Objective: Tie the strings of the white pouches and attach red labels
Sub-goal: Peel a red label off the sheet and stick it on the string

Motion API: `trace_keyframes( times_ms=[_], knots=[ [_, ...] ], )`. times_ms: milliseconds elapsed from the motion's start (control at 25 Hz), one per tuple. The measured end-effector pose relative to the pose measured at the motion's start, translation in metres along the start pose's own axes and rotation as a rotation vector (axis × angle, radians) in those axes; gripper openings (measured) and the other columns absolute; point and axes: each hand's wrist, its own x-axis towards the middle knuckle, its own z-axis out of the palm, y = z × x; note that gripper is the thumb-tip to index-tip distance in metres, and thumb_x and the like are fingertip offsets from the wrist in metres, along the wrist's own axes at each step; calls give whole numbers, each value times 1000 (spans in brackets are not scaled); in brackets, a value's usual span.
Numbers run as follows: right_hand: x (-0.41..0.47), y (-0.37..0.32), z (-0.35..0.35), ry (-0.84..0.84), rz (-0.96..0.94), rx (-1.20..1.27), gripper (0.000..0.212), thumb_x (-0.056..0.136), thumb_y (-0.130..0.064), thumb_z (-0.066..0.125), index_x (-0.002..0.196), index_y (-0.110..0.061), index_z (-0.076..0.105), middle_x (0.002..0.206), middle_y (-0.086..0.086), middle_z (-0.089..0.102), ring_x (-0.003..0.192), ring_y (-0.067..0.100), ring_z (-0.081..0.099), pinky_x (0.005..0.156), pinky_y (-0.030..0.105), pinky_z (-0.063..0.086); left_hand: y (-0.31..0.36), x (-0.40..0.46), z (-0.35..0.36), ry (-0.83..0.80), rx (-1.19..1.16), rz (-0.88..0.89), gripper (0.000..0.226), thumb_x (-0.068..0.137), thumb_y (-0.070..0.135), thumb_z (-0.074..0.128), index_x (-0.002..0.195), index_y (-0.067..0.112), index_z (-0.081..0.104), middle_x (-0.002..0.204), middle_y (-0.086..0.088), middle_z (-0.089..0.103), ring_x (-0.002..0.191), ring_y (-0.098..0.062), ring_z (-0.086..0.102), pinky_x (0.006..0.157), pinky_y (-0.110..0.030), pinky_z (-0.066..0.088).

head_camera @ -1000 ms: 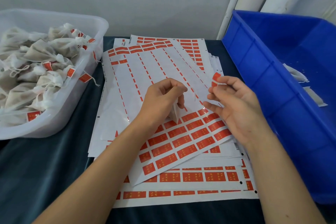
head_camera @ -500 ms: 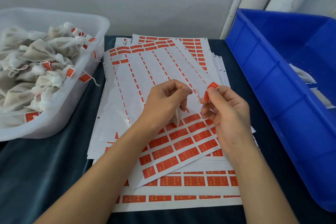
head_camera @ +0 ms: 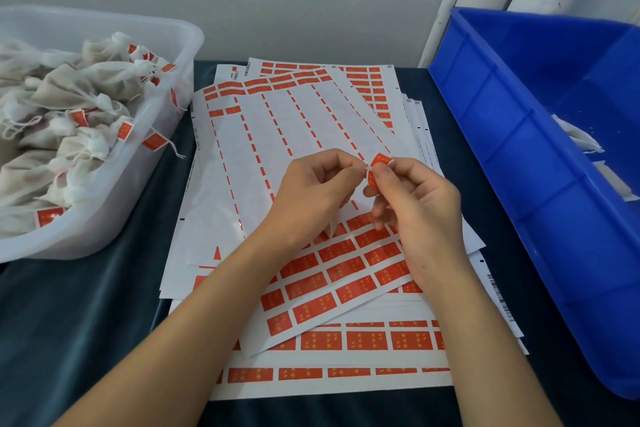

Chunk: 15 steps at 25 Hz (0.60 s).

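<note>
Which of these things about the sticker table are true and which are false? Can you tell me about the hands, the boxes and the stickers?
1. The right hand pinches a red label. True.
2. The blue bin stands on the left side of the table. False: it stands on the right; the clear tub is on the left.
3. The pouches in the clear tub already carry red labels. True for those whose labels show.
4. The top sticker sheet still has all of its labels. False: its upper part is peeled bare, and whole labels remain only near the hands.
5. The left hand lies flat on the table. False: its fingers are curled and pinch a thin white string beside the label.
</note>
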Motion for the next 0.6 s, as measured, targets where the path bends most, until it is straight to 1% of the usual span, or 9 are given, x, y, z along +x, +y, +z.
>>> trace_keyframes(
  times_ms=[160, 280, 360, 480, 600],
  knots=[
    [1, 0, -2, -13, -21, -39, 13, 98, -40, 67, 98, -30, 75, 82, -6, 76, 64, 14, 69, 60, 20, 57, 1, 1, 1, -14, 20, 22, 26, 105, 20, 58, 83, 26, 73, 68, 21, 66, 67, 3, 63, 63, -8, 47],
    [1, 1, -4, -25, -28, -62, 13, 98, -39, 67, 98, -29, 75, 81, -6, 76, 63, 15, 69, 62, 22, 58, 0, 0, -1, -22, 39, 53, 25, 105, 19, 58, 85, 25, 73, 70, 20, 66, 68, 2, 63, 64, -8, 47],
    [0, 1, -5, -33, -28, -74, 13, 99, -38, 67, 99, -28, 75, 80, -6, 75, 63, 14, 69, 63, 23, 59, -2, 1, -2, -20, 62, 80, 25, 104, 19, 59, 85, 25, 74, 73, 15, 68, 69, -3, 63, 65, -10, 48],
    [0, 1, -6, -37, -30, -95, 13, 99, -37, 66, 98, -27, 75, 78, -6, 74, 62, 14, 69, 64, 25, 60, -5, 1, -2, -19, 97, 114, 24, 103, 20, 59, 86, 25, 75, 79, 4, 70, 75, -17, 64, 67, -18, 53],
    [1, 2, -6, -35, -49, -127, 13, 99, -36, 66, 96, -27, 75, 75, -6, 73, 60, 13, 68, 62, 24, 59, -6, 2, -3, -28, 130, 133, 22, 102, 20, 60, 87, 25, 75, 80, 3, 71, 79, -20, 65, 71, -25, 54]
  ],
)
